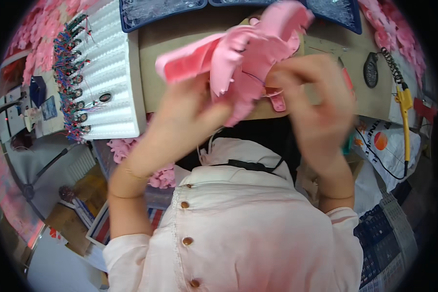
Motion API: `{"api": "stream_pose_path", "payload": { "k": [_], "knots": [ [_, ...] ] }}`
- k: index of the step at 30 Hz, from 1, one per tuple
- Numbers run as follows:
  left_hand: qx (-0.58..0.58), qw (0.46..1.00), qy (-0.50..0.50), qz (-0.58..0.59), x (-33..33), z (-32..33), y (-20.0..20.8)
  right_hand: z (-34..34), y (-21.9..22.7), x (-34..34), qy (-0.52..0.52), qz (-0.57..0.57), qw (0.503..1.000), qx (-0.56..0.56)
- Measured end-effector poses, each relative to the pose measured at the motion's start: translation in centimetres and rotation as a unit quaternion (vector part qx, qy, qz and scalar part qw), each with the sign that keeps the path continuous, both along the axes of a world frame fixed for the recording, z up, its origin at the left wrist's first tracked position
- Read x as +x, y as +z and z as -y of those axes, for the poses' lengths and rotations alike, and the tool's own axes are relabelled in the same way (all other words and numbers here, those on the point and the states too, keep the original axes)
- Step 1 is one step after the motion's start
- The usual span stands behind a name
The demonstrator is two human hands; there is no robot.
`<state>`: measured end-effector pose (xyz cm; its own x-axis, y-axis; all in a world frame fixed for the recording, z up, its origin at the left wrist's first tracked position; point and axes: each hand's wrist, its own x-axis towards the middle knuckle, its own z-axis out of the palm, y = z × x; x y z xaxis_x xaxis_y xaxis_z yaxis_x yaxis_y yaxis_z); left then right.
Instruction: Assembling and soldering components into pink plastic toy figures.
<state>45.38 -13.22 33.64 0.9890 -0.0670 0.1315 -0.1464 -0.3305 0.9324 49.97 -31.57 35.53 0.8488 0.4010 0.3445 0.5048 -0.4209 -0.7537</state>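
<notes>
Over the bench, my left hand (194,104) grips a hollow pink plastic toy shell (248,53) from below, its fingers partly hidden behind it. The shell is tilted with its inside showing, and small pegs stand along its edge. My right hand (311,90) is blurred by motion, thumb and forefinger closed in a pinch at the shell's right side. A thin dark wire inside the shell runs toward those fingertips; what they hold is too blurred to make out. Just under them a small pink plastic piece (278,102) shows near the bench's front edge.
On the left, a white ridged tray (114,92) carries a row of small round speakers with coloured wires (75,78). Blue bins (165,14) of clear plastic parts line the back. A yellow tool (404,100) hangs by a coiled cord at the right, near a black oval object (371,70).
</notes>
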Motion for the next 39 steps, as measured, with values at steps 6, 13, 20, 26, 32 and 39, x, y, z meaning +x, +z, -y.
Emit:
{"api": "stream_pose_path", "payload": {
  "k": [6, 13, 20, 26, 32, 39],
  "knots": [
    [0.391, 0.906, -0.118, 0.113, 3.3, -1.1, 5.5, 2.2, 5.5, 6.0, 0.01, -0.225, 0.971, 0.075],
    [0.306, 0.799, 0.037, 0.517, 2.1, -1.2, 0.5, -0.5, 5.0, 6.4, 0.3, -0.236, 0.89, -0.249],
    [0.194, 0.945, 0.031, 0.26, 0.6, 0.6, -5.2, 0.7, 4.3, 7.9, 0.279, -0.465, 0.824, -0.164],
    [0.294, 0.91, -0.004, 0.292, -0.3, 0.7, -4.5, 1.0, 3.2, 7.9, 0.246, -0.464, 0.834, -0.168],
    [0.588, 0.762, -0.104, 0.252, -2.1, 1.6, -1.2, 0.0, 3.3, 7.9, 0.21, -0.493, 0.829, -0.16],
    [0.794, 0.541, -0.183, 0.21, -2.7, 5.1, -0.2, -0.1, 3.4, 5.1, 0.166, -0.404, 0.89, -0.132]
  ]
}}
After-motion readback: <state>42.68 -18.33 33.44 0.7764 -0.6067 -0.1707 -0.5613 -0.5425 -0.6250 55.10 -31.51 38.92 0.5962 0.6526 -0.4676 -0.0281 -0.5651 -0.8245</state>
